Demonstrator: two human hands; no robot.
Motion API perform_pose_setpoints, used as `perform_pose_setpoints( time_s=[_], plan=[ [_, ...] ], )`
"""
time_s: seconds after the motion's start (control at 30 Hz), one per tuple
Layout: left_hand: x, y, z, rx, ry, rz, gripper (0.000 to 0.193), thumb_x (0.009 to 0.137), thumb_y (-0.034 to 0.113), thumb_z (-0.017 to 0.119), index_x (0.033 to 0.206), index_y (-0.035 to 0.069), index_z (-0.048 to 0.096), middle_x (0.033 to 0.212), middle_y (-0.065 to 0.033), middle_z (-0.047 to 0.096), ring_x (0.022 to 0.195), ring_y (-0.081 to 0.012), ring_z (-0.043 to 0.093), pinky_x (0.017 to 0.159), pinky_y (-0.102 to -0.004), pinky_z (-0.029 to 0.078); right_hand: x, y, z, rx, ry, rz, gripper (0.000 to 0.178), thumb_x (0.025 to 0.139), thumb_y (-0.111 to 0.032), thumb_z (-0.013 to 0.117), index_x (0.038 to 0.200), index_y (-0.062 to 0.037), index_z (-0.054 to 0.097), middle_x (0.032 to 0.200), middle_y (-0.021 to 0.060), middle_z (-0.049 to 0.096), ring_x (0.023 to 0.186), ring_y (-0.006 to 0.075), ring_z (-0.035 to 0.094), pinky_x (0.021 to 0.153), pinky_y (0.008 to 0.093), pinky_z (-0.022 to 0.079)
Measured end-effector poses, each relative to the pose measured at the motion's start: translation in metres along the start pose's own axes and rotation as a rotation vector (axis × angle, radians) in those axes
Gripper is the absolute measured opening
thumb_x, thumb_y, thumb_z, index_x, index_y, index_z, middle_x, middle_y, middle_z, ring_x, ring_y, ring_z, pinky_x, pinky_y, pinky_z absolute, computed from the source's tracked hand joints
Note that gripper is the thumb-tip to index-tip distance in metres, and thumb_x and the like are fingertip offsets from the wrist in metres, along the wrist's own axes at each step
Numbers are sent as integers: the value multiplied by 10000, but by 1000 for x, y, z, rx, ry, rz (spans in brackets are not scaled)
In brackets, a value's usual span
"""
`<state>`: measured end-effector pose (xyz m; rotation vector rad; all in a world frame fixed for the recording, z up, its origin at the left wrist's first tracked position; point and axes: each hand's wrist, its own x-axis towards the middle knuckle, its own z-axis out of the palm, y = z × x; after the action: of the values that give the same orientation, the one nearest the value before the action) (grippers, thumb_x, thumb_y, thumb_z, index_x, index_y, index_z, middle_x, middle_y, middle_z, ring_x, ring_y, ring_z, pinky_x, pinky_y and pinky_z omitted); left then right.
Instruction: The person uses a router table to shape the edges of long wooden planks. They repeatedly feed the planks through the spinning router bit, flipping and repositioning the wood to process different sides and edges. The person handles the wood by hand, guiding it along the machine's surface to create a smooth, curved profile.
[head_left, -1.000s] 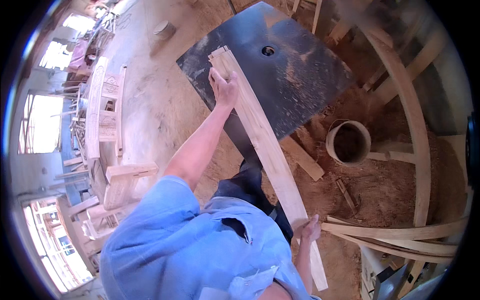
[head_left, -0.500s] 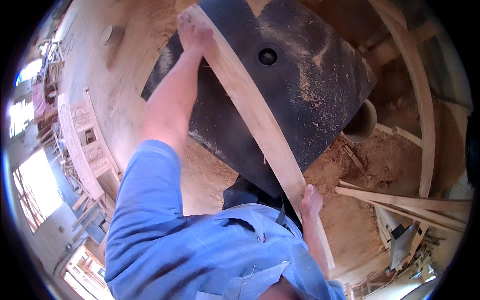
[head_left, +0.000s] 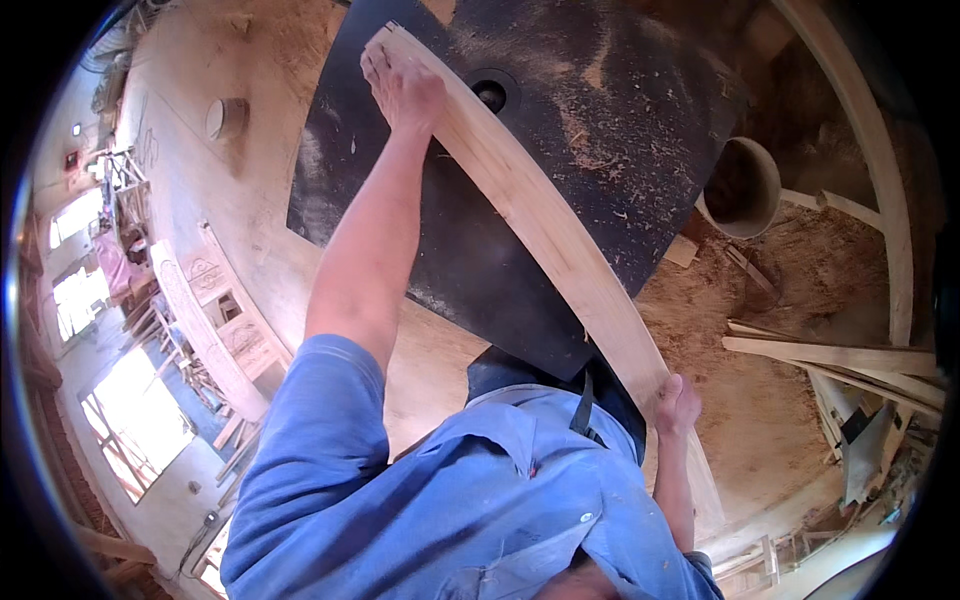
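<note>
A long pale board (head_left: 560,240) runs slantwise across the middle of the scene, from the far left to the near right, with its far part above a dark table (head_left: 480,260) and its near end past the table's edge, by the person's right side. Whether it rests on the table cannot be told.

The left hand (head_left: 405,90) grips the board close to its far end, fingers close together and bent over the left edge; its thumb is hidden. The right hand (head_left: 677,403) clasps the right edge nearer the person, thumb along the top; its other fingers are out of sight, so how they lie cannot be told.

A round hole (head_left: 489,95) in the table shows just right of the board, and sawdust (head_left: 622,185) is scattered over the table's right half. Right of the table stands a bucket (head_left: 765,200); nearer, thin strips of wood (head_left: 840,356) lie in a bundle. On the left are a carved wooden frame (head_left: 205,330) and, farther off, a round tub (head_left: 227,118).
</note>
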<state>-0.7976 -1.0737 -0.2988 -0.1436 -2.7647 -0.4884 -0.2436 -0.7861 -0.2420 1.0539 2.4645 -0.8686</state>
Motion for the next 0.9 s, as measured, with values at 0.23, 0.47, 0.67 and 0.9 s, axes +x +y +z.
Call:
perform_pose_setpoints(
  time_s=[0.23,0.47,0.67,0.9],
  plan=[
    [-59,39,-17,2,-73,0,552,997,180,402,1447,-133,335,1555,-264,283,1478,-393,189,1230,-444,143,-42,66,-2,-27,3,-33,628,1025,-525,335,737,-23,580,695,209,584,695,428,578,628,509,426],
    [-141,96,-46,26,-141,6,562,978,132,401,1439,-173,300,1565,-283,247,1499,-409,133,1235,-452,133,-105,157,-8,28,-12,18,626,1013,-531,326,780,-14,592,745,249,595,757,480,578,666,566,424],
    [-152,110,-53,48,-195,-33,561,979,130,375,1436,-185,294,1581,-289,210,1506,-406,109,1241,-446,103,-104,172,-18,11,-30,20,547,1014,-465,366,769,-32,594,731,215,617,736,440,613,649,532,462],
    [-148,104,-47,22,-157,15,547,957,120,372,1405,-191,329,1562,-299,236,1489,-417,139,1236,-456,105,-93,150,-29,59,20,28,530,1015,-453,376,759,-42,593,655,175,605,664,419,608,609,508,460]
  ],
)
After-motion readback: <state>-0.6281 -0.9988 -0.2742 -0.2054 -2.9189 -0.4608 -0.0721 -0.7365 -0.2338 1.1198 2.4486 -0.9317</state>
